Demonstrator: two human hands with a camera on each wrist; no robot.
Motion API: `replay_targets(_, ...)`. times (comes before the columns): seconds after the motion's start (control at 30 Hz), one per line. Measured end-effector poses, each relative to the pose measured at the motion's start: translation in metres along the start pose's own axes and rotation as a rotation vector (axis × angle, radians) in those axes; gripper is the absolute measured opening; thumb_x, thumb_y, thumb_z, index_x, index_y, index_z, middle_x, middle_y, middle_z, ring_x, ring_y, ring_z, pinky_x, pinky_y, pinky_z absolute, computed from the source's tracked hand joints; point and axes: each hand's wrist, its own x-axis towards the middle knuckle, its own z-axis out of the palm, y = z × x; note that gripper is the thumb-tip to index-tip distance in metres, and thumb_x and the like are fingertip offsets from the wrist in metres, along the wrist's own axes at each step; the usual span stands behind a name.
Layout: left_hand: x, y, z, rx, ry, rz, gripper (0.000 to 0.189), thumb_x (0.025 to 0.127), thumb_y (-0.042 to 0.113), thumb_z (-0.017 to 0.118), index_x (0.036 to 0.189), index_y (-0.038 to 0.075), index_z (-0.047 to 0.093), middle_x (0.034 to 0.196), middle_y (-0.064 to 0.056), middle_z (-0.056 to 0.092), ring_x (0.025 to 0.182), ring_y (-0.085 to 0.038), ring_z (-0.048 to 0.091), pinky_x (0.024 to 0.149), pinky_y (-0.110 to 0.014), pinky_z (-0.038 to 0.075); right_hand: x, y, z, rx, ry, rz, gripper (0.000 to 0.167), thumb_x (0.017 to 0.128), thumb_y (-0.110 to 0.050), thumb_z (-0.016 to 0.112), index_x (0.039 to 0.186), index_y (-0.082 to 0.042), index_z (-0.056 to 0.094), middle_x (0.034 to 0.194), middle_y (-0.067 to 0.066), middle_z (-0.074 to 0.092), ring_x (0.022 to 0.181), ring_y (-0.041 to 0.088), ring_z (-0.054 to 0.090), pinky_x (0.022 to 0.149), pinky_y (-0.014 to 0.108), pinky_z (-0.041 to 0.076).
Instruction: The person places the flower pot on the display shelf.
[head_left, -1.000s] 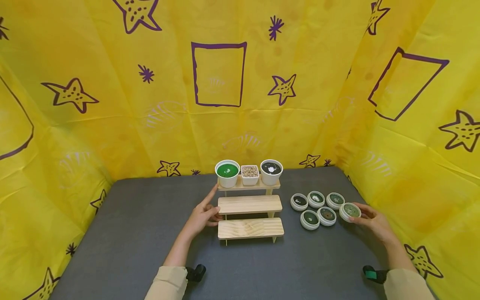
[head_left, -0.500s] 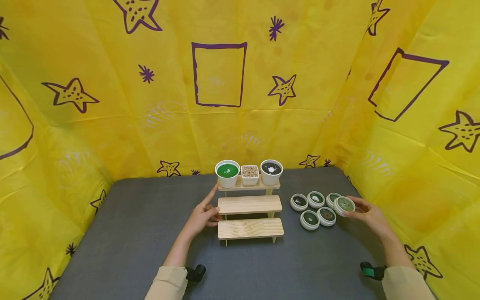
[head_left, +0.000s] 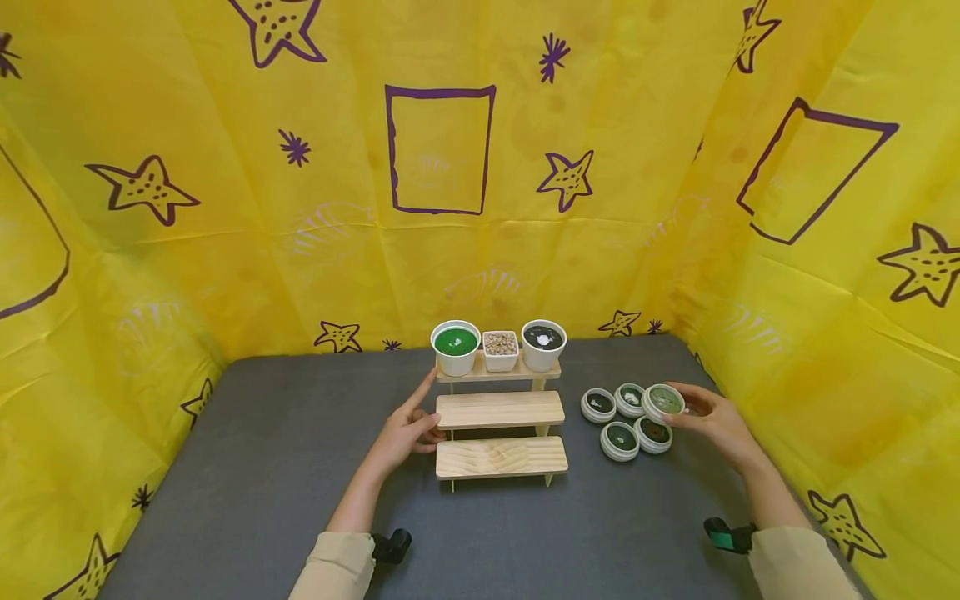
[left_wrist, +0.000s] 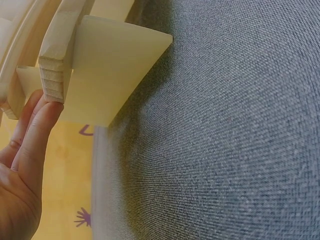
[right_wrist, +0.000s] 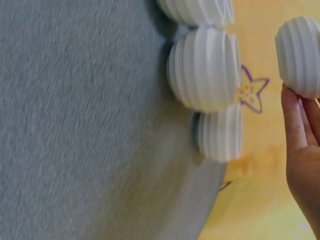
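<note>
My right hand point(head_left: 716, 421) grips a small white ribbed bowl point(head_left: 663, 403) of pale green contents by its right side. It is raised over the group of similar bowls; in the right wrist view the held bowl point(right_wrist: 299, 57) is apart from the bowls point(right_wrist: 205, 70) on the table. At the left end of a three-step wooden stand point(head_left: 500, 408), my left hand point(head_left: 405, 433) stretches its index finger to the top step, with the thumb at the middle step. In the left wrist view, straight fingers point(left_wrist: 37, 130) touch the end of a board point(left_wrist: 55, 70).
On the top step stand a cup with green contents point(head_left: 455, 360), a square cup of beige bits point(head_left: 500, 360) and a cup with dark contents point(head_left: 542, 358). Several ribbed bowls point(head_left: 619, 442) sit right of the stand. Yellow cloth point(head_left: 337, 275) encloses the grey table point(head_left: 300, 467).
The right hand has carried the pale green bowl leftward and up from the right end of the group, so it now covers another bowl's place. The left hand has stayed at the stand.
</note>
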Motion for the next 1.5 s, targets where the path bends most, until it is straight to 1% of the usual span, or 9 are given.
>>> replay_targets(0.2, -0.001, 0.002, 0.0, -0.001, 0.004, -0.007, 0.072, 0.098, 0.01, 0.058, 0.157, 0.032, 0.025, 0.091, -0.035, 0.064, 0.079, -0.028, 0.072, 0.076, -0.052, 0.062, 0.006, -0.015, 0.013, -0.026, -0.027, -0.007, 0.058, 0.087, -0.026, 0.075, 0.139, -0.009, 0.055, 0.116, -0.026, 0.062, 0.106, -0.012, 0.057, 0.084, 0.012, 0.049)
replay_targets(0.33, 0.001, 0.0, 0.001, 0.004, 0.004, -0.01, 0.072, 0.098, 0.01, 0.058, 0.157, 0.033, 0.025, 0.09, -0.034, 0.064, 0.079, -0.028, 0.072, 0.075, -0.051, 0.062, 0.01, -0.022, 0.022, -0.005, -0.048, -0.043, 0.057, 0.087, -0.023, 0.076, 0.138, -0.01, 0.056, 0.117, -0.023, 0.063, 0.108, -0.011, 0.058, 0.087, 0.01, 0.049)
replay_targets(0.5, 0.009, -0.014, 0.0, 0.0, 0.005, -0.011, 0.073, 0.098, 0.011, 0.058, 0.157, 0.035, 0.023, 0.09, -0.033, 0.064, 0.079, -0.027, 0.072, 0.075, -0.053, 0.062, 0.013, -0.031, 0.031, 0.029, -0.069, -0.089, 0.055, 0.086, -0.02, 0.077, 0.136, -0.008, 0.057, 0.115, -0.02, 0.065, 0.106, -0.01, 0.061, 0.087, 0.01, 0.05)
replay_targets(0.67, 0.017, -0.026, 0.0, 0.019, 0.022, 0.001, 0.073, 0.098, 0.015, 0.059, 0.155, 0.044, 0.024, 0.088, -0.028, 0.065, 0.076, -0.023, 0.072, 0.072, -0.05, 0.063, 0.014, -0.041, 0.037, 0.03, -0.068, -0.107, 0.054, 0.086, -0.021, 0.077, 0.135, -0.01, 0.059, 0.118, -0.019, 0.066, 0.108, -0.007, 0.061, 0.088, 0.009, 0.05)
replay_targets(0.8, 0.018, -0.029, -0.001, 0.017, 0.026, 0.014, 0.073, 0.098, 0.017, 0.06, 0.154, 0.046, 0.024, 0.086, -0.025, 0.065, 0.075, -0.022, 0.072, 0.071, -0.049, 0.063, 0.016, -0.048, 0.044, 0.03, -0.079, -0.126, 0.054, 0.085, -0.02, 0.077, 0.135, -0.01, 0.059, 0.122, -0.008, 0.068, 0.108, -0.005, 0.063, 0.089, 0.01, 0.052)
replay_targets(1.03, 0.018, -0.03, -0.001, 0.012, 0.027, 0.009, 0.073, 0.098, 0.016, 0.06, 0.155, 0.044, 0.023, 0.087, -0.027, 0.066, 0.076, -0.024, 0.072, 0.073, -0.052, 0.062, 0.019, -0.062, 0.063, 0.032, -0.094, -0.149, 0.055, 0.083, -0.02, 0.079, 0.133, -0.01, 0.061, 0.131, 0.014, 0.065, 0.106, -0.005, 0.062, 0.09, 0.011, 0.051)
replay_targets(1.2, 0.016, -0.026, 0.0, 0.025, 0.03, -0.009, 0.073, 0.098, 0.014, 0.058, 0.155, 0.042, 0.024, 0.089, -0.029, 0.067, 0.076, -0.023, 0.071, 0.073, -0.05, 0.063, 0.02, -0.073, 0.083, 0.088, -0.125, -0.16, 0.056, 0.081, -0.017, 0.081, 0.133, -0.007, 0.061, 0.13, 0.02, 0.064, 0.103, -0.002, 0.064, 0.089, 0.012, 0.053)
replay_targets(1.4, 0.004, -0.005, 0.0, 0.012, 0.01, -0.006, 0.072, 0.098, 0.01, 0.058, 0.157, 0.034, 0.025, 0.089, -0.033, 0.065, 0.079, -0.028, 0.072, 0.072, -0.047, 0.063, 0.02, -0.085, 0.104, 0.136, -0.173, -0.159, 0.06, 0.079, -0.016, 0.083, 0.133, -0.006, 0.06, 0.13, 0.02, 0.063, 0.101, -0.001, 0.065, 0.089, 0.013, 0.054)
replay_targets(1.5, 0.0, 0.001, 0.0, 0.007, 0.0, 0.007, 0.072, 0.097, 0.01, 0.058, 0.158, 0.03, 0.024, 0.088, -0.032, 0.065, 0.079, -0.028, 0.072, 0.072, -0.046, 0.063, 0.018, -0.09, 0.114, 0.152, -0.173, -0.159, 0.06, 0.078, -0.015, 0.083, 0.133, -0.006, 0.06, 0.131, 0.02, 0.063, 0.102, -0.001, 0.064, 0.09, 0.015, 0.054)
